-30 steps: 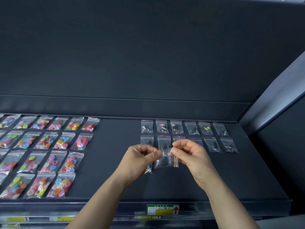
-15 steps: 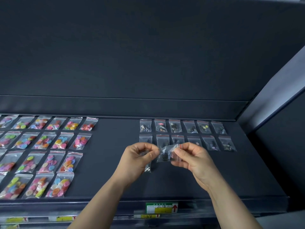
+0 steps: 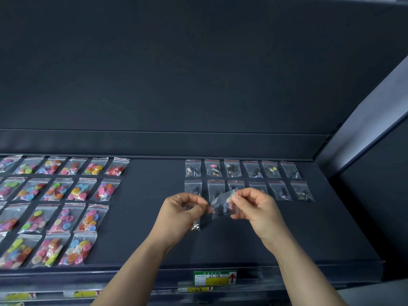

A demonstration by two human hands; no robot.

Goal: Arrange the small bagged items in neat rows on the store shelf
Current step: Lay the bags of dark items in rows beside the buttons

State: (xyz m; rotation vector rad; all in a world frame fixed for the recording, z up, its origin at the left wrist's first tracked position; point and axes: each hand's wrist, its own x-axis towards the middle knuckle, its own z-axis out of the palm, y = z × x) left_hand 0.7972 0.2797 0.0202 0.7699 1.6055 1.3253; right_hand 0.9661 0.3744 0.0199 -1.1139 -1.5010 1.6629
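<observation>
Dark shelf [image 3: 150,217] carries rows of button bags [image 3: 57,208] at left and two rows of small bags [image 3: 251,171] at right, while above its middle the right hand [image 3: 260,208] pinches a clear bag [image 3: 223,206] near its top in a narrow grip and the left hand [image 3: 183,210] curls its grip round another bag [image 3: 196,225] hanging below its fingers.

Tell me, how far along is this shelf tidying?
Done: the colourful button bags lie in rows on the left, and two rows of darker bags sit at the right. In hand: the right hand pinches one clear bag; the left hand grips a spare bag. Left: laying these on the bare shelf in front.
</observation>
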